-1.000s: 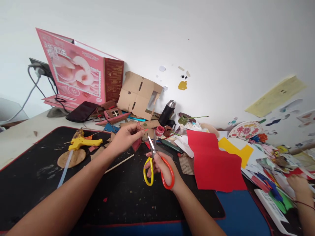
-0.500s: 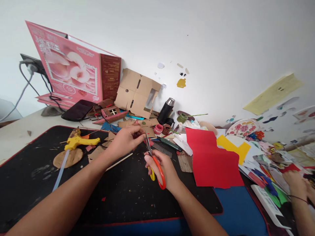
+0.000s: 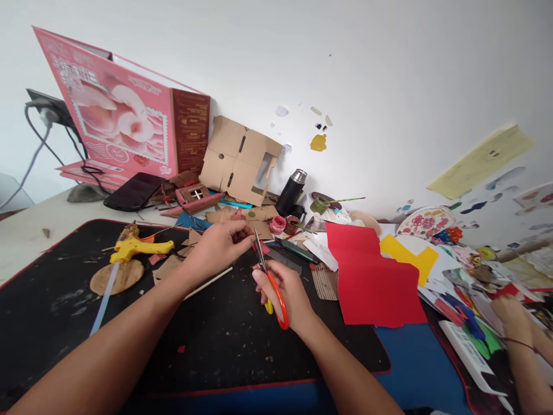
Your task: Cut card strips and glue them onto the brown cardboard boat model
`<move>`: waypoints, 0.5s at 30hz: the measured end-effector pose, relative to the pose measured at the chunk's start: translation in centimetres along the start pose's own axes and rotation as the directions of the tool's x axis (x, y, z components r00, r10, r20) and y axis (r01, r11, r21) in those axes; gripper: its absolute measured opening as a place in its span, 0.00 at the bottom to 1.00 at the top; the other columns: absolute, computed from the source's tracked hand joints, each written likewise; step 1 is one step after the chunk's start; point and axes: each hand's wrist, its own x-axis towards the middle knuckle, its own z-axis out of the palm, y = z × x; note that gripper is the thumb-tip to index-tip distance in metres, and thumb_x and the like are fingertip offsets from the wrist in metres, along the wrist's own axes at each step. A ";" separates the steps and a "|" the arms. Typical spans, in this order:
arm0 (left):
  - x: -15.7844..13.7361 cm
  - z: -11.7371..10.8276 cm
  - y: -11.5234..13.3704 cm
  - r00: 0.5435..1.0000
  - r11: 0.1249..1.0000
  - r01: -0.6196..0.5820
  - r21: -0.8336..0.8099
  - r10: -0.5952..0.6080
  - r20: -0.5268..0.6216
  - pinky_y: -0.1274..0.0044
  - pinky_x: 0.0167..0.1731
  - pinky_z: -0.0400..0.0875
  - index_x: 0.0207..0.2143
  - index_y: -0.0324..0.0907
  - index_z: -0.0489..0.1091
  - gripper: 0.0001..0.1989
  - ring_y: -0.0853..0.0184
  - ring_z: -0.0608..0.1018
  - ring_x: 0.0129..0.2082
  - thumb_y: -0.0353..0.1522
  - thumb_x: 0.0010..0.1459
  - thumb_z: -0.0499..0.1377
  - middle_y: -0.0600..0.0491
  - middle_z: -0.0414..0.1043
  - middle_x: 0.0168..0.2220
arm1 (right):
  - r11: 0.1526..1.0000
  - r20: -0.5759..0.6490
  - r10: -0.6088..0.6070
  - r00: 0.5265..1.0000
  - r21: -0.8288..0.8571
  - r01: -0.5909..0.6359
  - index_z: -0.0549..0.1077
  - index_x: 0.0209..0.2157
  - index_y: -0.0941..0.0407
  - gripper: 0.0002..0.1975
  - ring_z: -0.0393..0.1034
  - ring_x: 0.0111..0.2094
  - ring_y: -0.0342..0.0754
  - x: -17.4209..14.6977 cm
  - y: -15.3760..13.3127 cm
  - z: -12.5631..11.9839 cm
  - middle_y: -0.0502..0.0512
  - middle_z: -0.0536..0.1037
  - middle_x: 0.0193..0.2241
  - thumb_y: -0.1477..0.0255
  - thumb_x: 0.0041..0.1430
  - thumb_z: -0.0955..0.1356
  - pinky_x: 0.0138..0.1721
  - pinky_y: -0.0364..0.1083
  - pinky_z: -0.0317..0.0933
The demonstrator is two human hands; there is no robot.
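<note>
My right hand grips a pair of scissors with one orange-red loop and one yellow loop. Their metal blades point up and away from me, reaching the fingertips of my left hand. Those left fingers are pinched together; whatever they hold is too small or hidden to make out. Beneath both hands lies a black mat with a red edge. A thin wooden stick rests on it beside my left wrist, and a grey ruler-like strip lies behind the scissors.
At left, a yellow glue gun rests by a round wooden disc. Red sheet lies at right. Behind stand a black flask, paint jars, cut cardboard and a pink box. Another person's hand is far right.
The view has shifted slightly. Both hands keep nearly the same pose at the scissors, whose loops look a little closer together. The other person's hand has moved slightly.
</note>
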 end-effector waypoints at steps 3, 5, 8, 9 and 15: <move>0.0 0.1 0.0 1.000 1.000 -0.008 0.021 0.007 0.018 0.75 0.29 0.64 0.32 0.44 0.74 0.13 0.65 0.74 0.25 0.41 0.63 0.58 0.56 0.73 0.23 | 1.000 -0.009 0.010 1.000 -0.007 -0.010 0.80 0.45 0.56 0.24 0.69 0.20 0.42 0.0 0.0 0.0 0.49 0.75 0.26 0.48 0.65 0.72 0.24 0.41 0.63; 0.0 0.1 0.0 1.000 1.000 -0.007 0.022 0.006 0.028 0.75 0.28 0.64 0.31 0.44 0.74 0.12 0.65 0.74 0.25 0.41 0.62 0.58 0.56 0.73 0.23 | 1.000 -0.015 0.007 1.000 -0.004 -0.007 0.80 0.44 0.56 0.24 0.69 0.20 0.42 0.0 0.0 0.0 0.49 0.74 0.25 0.48 0.65 0.72 0.23 0.41 0.63; -0.1 0.2 0.1 1.000 1.000 -0.005 0.027 0.004 0.026 0.75 0.28 0.63 0.30 0.44 0.73 0.11 0.65 0.74 0.25 0.40 0.62 0.58 0.57 0.73 0.23 | 1.000 -0.016 0.004 1.000 -0.002 -0.004 0.80 0.44 0.55 0.23 0.68 0.20 0.42 -0.1 0.1 0.0 0.48 0.74 0.25 0.48 0.65 0.73 0.23 0.41 0.62; -0.1 0.2 0.2 1.000 0.999 -0.003 0.034 0.002 0.029 0.75 0.28 0.63 0.30 0.44 0.74 0.11 0.66 0.73 0.25 0.39 0.61 0.58 0.57 0.73 0.23 | 1.000 -0.014 0.007 1.000 -0.001 -0.007 0.80 0.43 0.55 0.23 0.68 0.20 0.42 -0.1 0.1 0.0 0.48 0.74 0.25 0.49 0.65 0.73 0.23 0.41 0.62; -0.2 0.4 0.4 0.998 0.998 0.024 0.060 -0.028 0.061 0.75 0.28 0.62 0.31 0.44 0.75 0.11 0.66 0.72 0.24 0.39 0.60 0.58 0.57 0.73 0.24 | 1.000 -0.004 0.012 1.000 0.002 -0.012 0.79 0.42 0.55 0.21 0.68 0.19 0.42 -0.1 0.2 0.0 0.48 0.75 0.25 0.50 0.66 0.74 0.22 0.41 0.61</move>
